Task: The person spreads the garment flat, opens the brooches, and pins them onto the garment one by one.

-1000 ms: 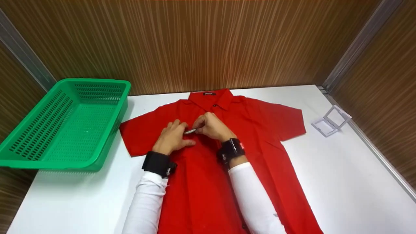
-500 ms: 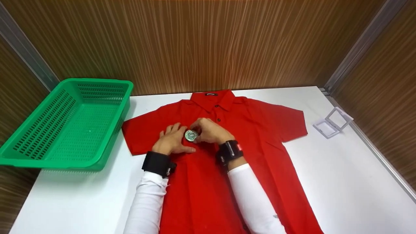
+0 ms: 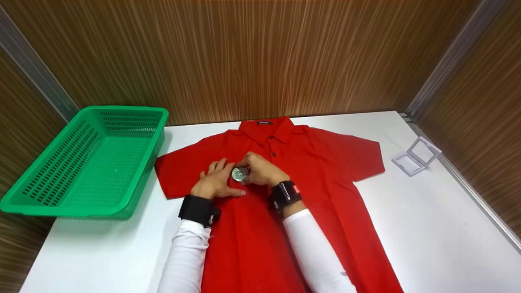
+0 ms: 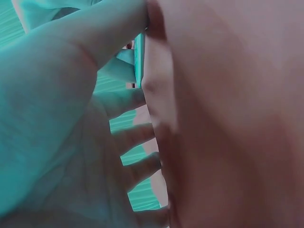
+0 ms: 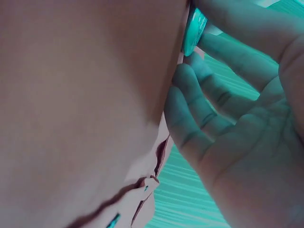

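A red short-sleeved shirt (image 3: pixel 325 162) lies face up with its collar toward the wall. On its chest, left of the button line, sits a round silver disc (image 3: pixel 239 174) like a large coin, patterned face upward. My right hand (image 3: pixel 262 170) pinches its right edge between thumb and finger; in the right wrist view the disc (image 5: pixel 194 32) stands at the fingertips against the cloth. Fingers spread, my left hand (image 3: pixel 215 181) rests on the shirt just left of the disc. The disc's underside is hidden.
A green plastic basket (image 3: pixel 132 195) stands at the left of the white table (image 3: pixel 431 228). At the right lies a small open clear case (image 3: pixel 415 158) with a pale frame. Wood-grained walls (image 3: pixel 260 53) enclose the back and sides.
The disc, seen edge-on a second ago, has turned flat with its face up and come slightly nearer. My right hand has followed it down; the left hand keeps its place on the shirt.
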`<state>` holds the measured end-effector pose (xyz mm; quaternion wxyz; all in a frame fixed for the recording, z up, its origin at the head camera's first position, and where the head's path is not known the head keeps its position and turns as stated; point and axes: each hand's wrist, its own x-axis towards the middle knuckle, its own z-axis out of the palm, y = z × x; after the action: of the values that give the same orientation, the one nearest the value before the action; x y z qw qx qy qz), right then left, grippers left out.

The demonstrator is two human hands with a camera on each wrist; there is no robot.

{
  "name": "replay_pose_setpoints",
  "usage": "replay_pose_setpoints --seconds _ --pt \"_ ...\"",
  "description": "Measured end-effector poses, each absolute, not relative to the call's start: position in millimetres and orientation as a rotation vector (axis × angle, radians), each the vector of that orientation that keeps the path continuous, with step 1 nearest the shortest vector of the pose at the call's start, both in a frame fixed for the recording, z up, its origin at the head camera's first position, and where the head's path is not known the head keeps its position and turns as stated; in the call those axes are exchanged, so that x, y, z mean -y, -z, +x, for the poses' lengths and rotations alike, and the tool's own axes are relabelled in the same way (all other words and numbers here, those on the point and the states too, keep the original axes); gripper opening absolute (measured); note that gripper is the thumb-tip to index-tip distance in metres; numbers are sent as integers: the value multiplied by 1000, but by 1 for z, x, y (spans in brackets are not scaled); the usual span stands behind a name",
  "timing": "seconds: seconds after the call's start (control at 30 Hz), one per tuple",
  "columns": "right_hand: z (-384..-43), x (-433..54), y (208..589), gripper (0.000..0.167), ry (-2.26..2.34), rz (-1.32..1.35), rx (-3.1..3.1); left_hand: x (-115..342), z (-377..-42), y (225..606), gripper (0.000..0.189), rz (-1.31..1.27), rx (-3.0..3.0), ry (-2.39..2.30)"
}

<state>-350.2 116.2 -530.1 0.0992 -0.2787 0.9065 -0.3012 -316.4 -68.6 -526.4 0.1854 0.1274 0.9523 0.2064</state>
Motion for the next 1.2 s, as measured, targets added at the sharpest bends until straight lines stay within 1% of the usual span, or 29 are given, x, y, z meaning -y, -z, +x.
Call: replay_pose_setpoints --seconds 0.1,0.27,0.43,0.53,0.63,0.73,0.8,0.87,0.93,1.0,1.1,1.2 --pt "-350 -118 528 48 885 -826 -2690 67 -317 526 101 358 -2681 -572" --pt "-348 -121 531 45 914 -869 -2672 68 -316 530 102 366 -2687 -588" --pt "-340 -131 533 53 879 -817 -2589 69 -311 542 103 376 -2682 -587" --pt "-343 -144 527 53 856 -787 -2530 72 -311 543 105 374 -2679 -584" --pt "-355 -171 518 47 891 -765 -2573 78 -313 539 106 398 -2685 -655" --pt "-367 -215 514 43 936 -668 -2725 90 -316 533 100 429 -2723 -781" --pt "-375 -246 514 42 949 -585 -2832 100 -318 527 94 407 -2753 -818" --pt "-381 -274 516 42 898 -526 -2932 111 -320 522 92 328 -2782 -752" --pt "-385 -295 518 45 794 -472 -2995 120 -322 517 95 239 -2764 -641" --pt "-387 -310 519 52 668 -426 -2994 127 -324 516 100 176 -2720 -533" --pt "-386 -323 520 65 516 -313 -2892 131 -328 520 105 151 -2673 -451" --pt "-384 -333 519 73 455 -238 -2799 129 -331 523 107 158 -2663 -421"
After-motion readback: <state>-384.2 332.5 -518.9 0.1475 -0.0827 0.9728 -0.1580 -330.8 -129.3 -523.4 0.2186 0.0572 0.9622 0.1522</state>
